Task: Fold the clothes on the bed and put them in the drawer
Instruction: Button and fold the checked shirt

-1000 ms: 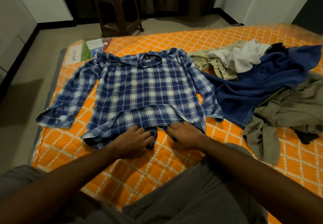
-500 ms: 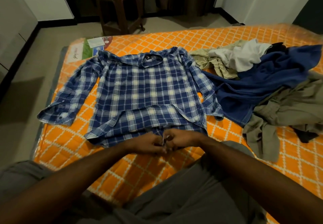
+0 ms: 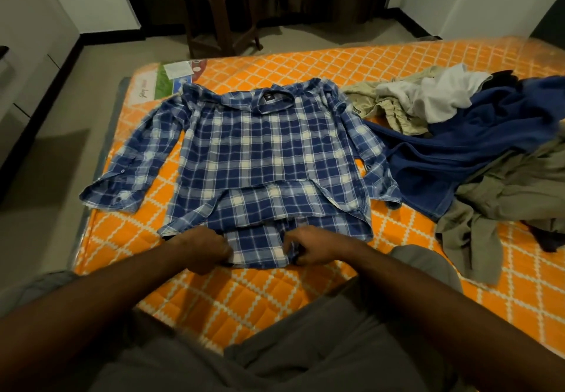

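Observation:
A blue and white plaid shirt [image 3: 269,153] lies flat, collar away from me, on the orange quilted mattress [image 3: 275,293]. Its sleeves spread out to both sides and its lower hem is rumpled. My left hand [image 3: 203,249] grips the shirt's bottom hem at the left, fingers curled round the cloth. My right hand [image 3: 315,249] pinches the same hem a little to the right. A strip of plaid fabric is stretched between the two hands. No drawer is in view.
A heap of unfolded clothes lies at the right: a beige garment [image 3: 385,107], a white one [image 3: 440,94], a dark blue one [image 3: 477,153] and an olive one [image 3: 501,195]. A brown plastic stool [image 3: 217,6] stands on the floor beyond the bed.
My hands met at the middle of the hem half a second ago; they have now moved apart, pulling the hem taut between them and toward me.

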Available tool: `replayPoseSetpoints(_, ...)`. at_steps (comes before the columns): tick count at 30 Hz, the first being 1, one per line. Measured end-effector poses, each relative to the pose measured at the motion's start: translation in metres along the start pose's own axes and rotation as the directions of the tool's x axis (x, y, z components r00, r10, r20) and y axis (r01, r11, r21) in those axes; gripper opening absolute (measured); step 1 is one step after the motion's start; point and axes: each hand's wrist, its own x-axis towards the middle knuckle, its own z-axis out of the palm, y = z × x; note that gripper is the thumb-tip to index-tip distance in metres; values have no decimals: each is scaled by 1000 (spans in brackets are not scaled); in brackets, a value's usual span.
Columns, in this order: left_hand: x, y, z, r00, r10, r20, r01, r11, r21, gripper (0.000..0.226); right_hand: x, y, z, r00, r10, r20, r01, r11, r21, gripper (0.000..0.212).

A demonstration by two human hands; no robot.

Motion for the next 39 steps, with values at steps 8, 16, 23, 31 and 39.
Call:
replayPoseSetpoints(8,2,-25,-23,980,-48,193,84,979,-185,27,-19,3,-41,983,39,181,-129,845,519,24)
replayPoseSetpoints(16,31,-53,-12,759,-615,-212,436,723,-535,91,8,59,-61,764,385,-518,-449,894,2,63)
replayPoseSetpoints(23,10,-77,15,846,-476,-241,301,799,-520,33,-5,77,-64,900,215,-378,-296,940,-170,46)
replayPoseSetpoints(31,-26,-80,57,995,83,62,-36,836,-548,17,-54,100,-61,997,64,31,-56,978,-201,22)
replayPoseSetpoints(39,-24,-48,29,985,9,-172,-25,995,-93,78,-54,82,-49,999,35,28,-31,990,-136,23)
